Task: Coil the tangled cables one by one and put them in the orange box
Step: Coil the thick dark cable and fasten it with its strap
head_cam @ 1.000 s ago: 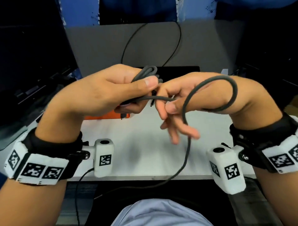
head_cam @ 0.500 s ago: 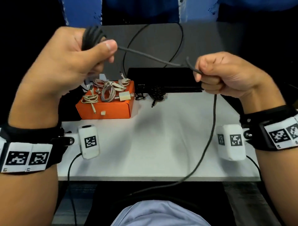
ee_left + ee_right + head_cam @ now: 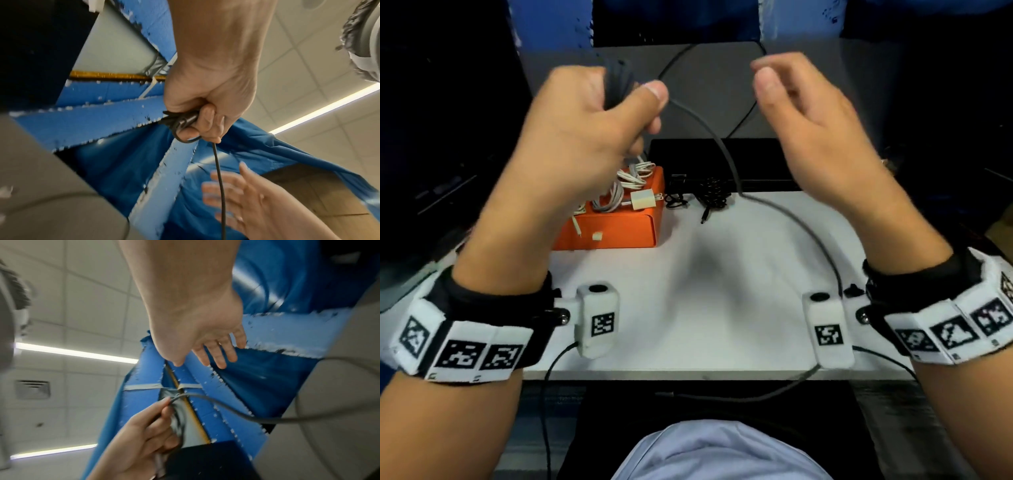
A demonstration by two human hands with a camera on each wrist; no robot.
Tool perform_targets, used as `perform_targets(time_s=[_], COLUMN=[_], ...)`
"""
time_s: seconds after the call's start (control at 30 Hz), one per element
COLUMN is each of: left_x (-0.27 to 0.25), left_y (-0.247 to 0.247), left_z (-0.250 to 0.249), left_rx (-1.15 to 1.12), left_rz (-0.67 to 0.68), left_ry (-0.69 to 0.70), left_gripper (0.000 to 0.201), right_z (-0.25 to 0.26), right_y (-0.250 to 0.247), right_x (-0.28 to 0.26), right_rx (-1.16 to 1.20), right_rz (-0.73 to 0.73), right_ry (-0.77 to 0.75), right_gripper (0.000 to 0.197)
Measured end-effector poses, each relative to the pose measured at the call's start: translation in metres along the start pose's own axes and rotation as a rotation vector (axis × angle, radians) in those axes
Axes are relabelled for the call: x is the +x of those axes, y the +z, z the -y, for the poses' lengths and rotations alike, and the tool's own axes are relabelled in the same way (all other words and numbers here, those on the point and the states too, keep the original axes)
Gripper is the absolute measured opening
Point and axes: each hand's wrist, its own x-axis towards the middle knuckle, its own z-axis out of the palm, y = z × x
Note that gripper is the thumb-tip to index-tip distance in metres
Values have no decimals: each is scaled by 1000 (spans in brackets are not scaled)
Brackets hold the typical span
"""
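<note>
My left hand [image 3: 599, 130] is raised above the table and grips a small coil of dark grey cable [image 3: 619, 82], thumb pressed over it. The loose length of this cable [image 3: 736, 178] droops from the thumb, crosses the white table [image 3: 722, 291] and drops over its front edge. My right hand [image 3: 804, 109] hovers beside it with relaxed fingers, holding nothing. In the left wrist view the coil [image 3: 180, 123] sits in my curled fingers [image 3: 205, 120]. The right wrist view shows my right hand [image 3: 216, 345] empty. The orange box [image 3: 619, 229] at back left holds several pale coiled cables [image 3: 619, 195].
A tangled black cable [image 3: 712, 198] lies on the table just right of the orange box. A flat black device [image 3: 722, 157] sits behind it, with thin black wires running up the grey back panel [image 3: 705, 85]. Dark equipment flanks both sides.
My right hand has let go of the cable and opened. The stretch that was taut between my hands now sags onto the table. My left hand keeps the coil.
</note>
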Motion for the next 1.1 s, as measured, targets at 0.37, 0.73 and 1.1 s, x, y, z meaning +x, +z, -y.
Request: perform_targets(time_s=[0.37, 0.73, 1.1], left_x=[-8, -9, -12], left_y=[36, 43, 43], left_z=[-10, -10, -10], left_rx=[-1171, -1013, -410], left_rz=[550, 489, 233], left_ry=[-173, -209, -151], left_gripper=[47, 42, 57], right_z=[26, 38, 40], right_y=[46, 39, 22], right_x=[-31, -23, -21], right_rx=[432, 659, 238], right_rz=[104, -72, -88], right_ry=[-165, 16, -31], right_gripper=[42, 35, 39])
